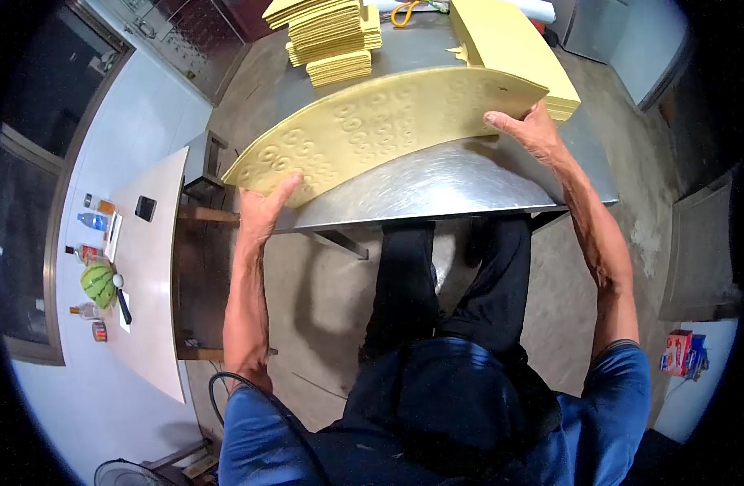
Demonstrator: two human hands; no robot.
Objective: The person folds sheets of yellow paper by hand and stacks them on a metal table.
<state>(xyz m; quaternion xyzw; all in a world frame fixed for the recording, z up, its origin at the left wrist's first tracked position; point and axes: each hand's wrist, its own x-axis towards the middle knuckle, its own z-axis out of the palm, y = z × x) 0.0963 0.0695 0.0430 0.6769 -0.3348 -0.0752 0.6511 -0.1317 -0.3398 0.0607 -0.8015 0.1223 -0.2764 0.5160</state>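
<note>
A long yellow sheet (372,121) with embossed ring patterns is held up over the metal table (437,182), its middle bowed. My left hand (266,202) grips its left end, thumb on the near face. At the right end my right hand (530,130) holds it the same way, thumb on the face and fingers behind. Beyond the sheet, stacks of smaller yellow pieces (327,36) stand on the table. A tall pile of large yellow sheets (518,53) lies at the back right, close to my right hand.
An orange-handled tool (404,12) lies at the table's far edge. To the left, a pale side table (157,267) bears a phone (145,209), a watermelon (98,283), bottles and a knife (125,308). A fan (133,474) stands lower left. Colourful boxes (684,355) are at right.
</note>
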